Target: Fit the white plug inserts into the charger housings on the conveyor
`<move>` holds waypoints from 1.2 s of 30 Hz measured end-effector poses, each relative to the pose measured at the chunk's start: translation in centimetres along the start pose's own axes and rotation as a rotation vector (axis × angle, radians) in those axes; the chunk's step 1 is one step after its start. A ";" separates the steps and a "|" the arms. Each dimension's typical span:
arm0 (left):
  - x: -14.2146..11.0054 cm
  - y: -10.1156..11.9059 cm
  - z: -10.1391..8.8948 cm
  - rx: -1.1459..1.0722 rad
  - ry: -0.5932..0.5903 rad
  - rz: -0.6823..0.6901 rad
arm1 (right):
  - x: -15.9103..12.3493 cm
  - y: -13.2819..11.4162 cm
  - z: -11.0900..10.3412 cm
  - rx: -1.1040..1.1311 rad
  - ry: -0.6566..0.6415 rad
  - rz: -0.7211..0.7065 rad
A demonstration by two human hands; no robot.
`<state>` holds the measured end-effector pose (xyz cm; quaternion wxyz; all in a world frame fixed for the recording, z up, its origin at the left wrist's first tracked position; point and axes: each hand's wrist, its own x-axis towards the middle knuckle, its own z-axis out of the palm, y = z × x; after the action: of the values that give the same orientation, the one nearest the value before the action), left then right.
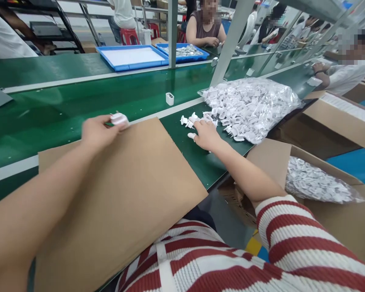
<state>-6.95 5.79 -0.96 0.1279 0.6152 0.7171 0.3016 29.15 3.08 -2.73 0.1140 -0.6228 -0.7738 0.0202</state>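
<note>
My left hand (97, 132) is closed around a white plastic housing (119, 119), held above the far edge of a brown cardboard sheet (124, 194). Over a loose cluster of small white plastic parts (188, 120) on the green work surface, my right hand (206, 134) reaches with its fingers spread and touching some of them. Something white sits at its thumb tip; I cannot tell whether it is a part or a finger cover. Beside that hand, a clear plastic bag (255, 103) spills more of these parts.
A white housing (169, 99) stands on the green conveyor belt (146, 91). Blue trays (134, 58) lie beyond, near a metal post (172, 32). At right, an open carton (328, 219) holds another bag of white parts (319, 182). Co-workers sit across the line and at far right.
</note>
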 end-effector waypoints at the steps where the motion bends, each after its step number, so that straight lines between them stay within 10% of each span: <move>1: 1.5 -0.8 -0.3 0.025 0.050 -0.051 | 1.0 0.1 0.3 -0.053 -0.030 0.013; 8: 5.3 -4.6 -1.9 0.241 0.066 -0.209 | 3.1 -0.2 0.7 -0.092 -0.004 -0.090; 13: 5.1 -2.1 -0.7 0.301 0.487 0.121 | -1.7 -1.7 -1.5 0.318 0.021 -0.226; 18: 6.7 3.6 3.5 0.323 0.154 0.472 | -7.2 -5.1 -1.2 0.397 -0.036 -0.451; 26: 11.0 8.5 10.5 0.467 -0.305 0.379 | -8.5 -7.2 4.3 0.827 0.024 -0.363; 32: 11.5 8.3 8.9 0.465 -0.328 0.454 | -8.3 -6.8 4.2 0.845 0.017 -0.419; 36: 6.6 9.1 5.3 0.470 -0.276 0.525 | -8.0 -6.7 3.6 1.128 0.154 -0.235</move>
<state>1.97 14.15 1.49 -0.0030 0.8254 0.5606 0.0656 23.62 -5.75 -6.27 0.4857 -0.3754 -0.6967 0.3711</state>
